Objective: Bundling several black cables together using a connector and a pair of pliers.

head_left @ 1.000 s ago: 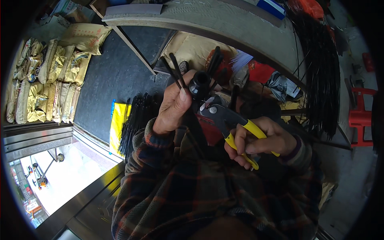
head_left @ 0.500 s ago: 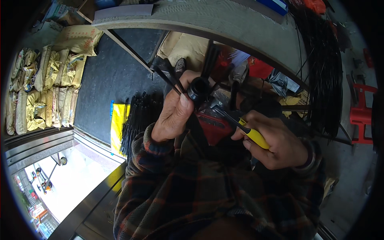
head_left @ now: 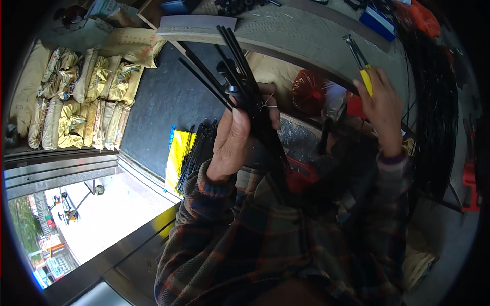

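My left hand [head_left: 230, 145] is closed around a bundle of thin black rods [head_left: 240, 56] that fan upward from a dark hub. A thin silvery wire [head_left: 266, 105] is wrapped about the bundle, its loose ends sticking out beside my fingers. The lower part of the bundle runs down toward my lap, where it is dark. Up and to the right, apart from the rods, my right hand [head_left: 385, 109] grips pliers [head_left: 365, 76] by their yellow handles. The metal jaws point up over the workbench, and nothing shows between them.
A workbench [head_left: 306, 30] spans the far side, with a blue box [head_left: 377, 23] on it. Long black rods [head_left: 434, 112] hang at its right end. More black rods [head_left: 200, 153] lie by a yellow sheet [head_left: 176, 153] at left. Stacked sacks [head_left: 76, 102] and a red stool [head_left: 469, 181] flank the space.
My right hand has swung the pliers up and right, away from the bundle to the bench. The bundle has tilted in my left hand, bringing the wire into view. The whole view has shifted.
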`<state>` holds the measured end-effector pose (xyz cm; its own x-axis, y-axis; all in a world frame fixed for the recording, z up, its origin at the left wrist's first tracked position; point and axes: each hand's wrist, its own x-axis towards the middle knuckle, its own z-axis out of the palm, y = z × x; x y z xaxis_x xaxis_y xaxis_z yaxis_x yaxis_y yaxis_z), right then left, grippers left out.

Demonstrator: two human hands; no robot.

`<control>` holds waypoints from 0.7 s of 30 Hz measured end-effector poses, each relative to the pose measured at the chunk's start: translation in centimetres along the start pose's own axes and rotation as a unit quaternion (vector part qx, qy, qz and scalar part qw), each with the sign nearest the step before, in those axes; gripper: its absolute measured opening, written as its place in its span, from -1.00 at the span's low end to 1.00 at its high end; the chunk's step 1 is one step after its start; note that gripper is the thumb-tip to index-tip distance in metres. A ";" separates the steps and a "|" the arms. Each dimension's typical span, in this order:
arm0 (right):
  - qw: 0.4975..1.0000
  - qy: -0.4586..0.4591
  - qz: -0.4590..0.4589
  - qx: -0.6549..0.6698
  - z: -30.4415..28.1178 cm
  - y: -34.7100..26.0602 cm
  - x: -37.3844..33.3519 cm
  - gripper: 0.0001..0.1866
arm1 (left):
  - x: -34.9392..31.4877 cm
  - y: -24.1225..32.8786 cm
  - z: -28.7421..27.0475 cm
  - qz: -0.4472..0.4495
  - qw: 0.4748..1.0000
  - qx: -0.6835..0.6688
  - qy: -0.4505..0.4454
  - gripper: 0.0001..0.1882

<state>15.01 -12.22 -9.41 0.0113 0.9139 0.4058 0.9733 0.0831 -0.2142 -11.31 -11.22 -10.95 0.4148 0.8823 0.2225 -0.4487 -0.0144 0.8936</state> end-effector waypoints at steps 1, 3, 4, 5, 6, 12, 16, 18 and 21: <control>0.995 -0.016 0.011 -0.102 0.9 1.9 1.0 -0.67 | 0.0 0.1 0.1 0.008 1.000 -0.028 -0.004 -0.42; 0.990 -0.035 0.030 -0.133 2.5 4.9 2.7 -0.67 | -0.1 0.5 0.1 0.009 1.000 -0.014 0.007 -0.37; 0.983 -0.056 0.052 -0.167 3.1 5.8 3.1 -0.67 | -0.1 0.7 0.0 0.006 1.000 -0.004 0.016 -0.29; 0.984 -0.057 0.046 -0.164 3.3 5.6 3.5 -0.67 | -0.2 0.8 -0.2 0.008 1.000 -0.001 0.023 -0.29; 0.982 -0.051 0.063 -0.170 3.4 5.4 3.8 -0.65 | -0.2 0.9 -0.5 0.012 1.000 0.017 0.012 -0.30; 0.988 0.112 -0.056 0.086 3.6 -0.3 2.9 -0.81 | 0.1 1.1 -0.2 0.008 0.996 0.088 0.022 -0.23; 0.871 0.050 -0.033 0.488 3.0 -10.2 -1.0 -0.87 | 0.7 -0.5 -0.7 -0.015 0.995 0.084 0.061 -0.19; 0.855 0.083 -0.089 0.505 3.3 -12.5 -0.8 -0.86 | 0.8 -0.2 -0.8 -0.035 0.996 0.053 0.068 -0.18; 0.863 0.140 -0.084 0.477 3.7 -13.8 -0.5 -0.83 | 0.6 0.2 -0.8 -0.010 0.997 -0.013 0.072 -0.22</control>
<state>0.78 -12.33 -9.91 0.0744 0.7364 0.6724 0.3356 0.6165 -0.7123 -11.81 -10.33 -10.95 0.3061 0.9410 0.1444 -0.4619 0.0141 0.8868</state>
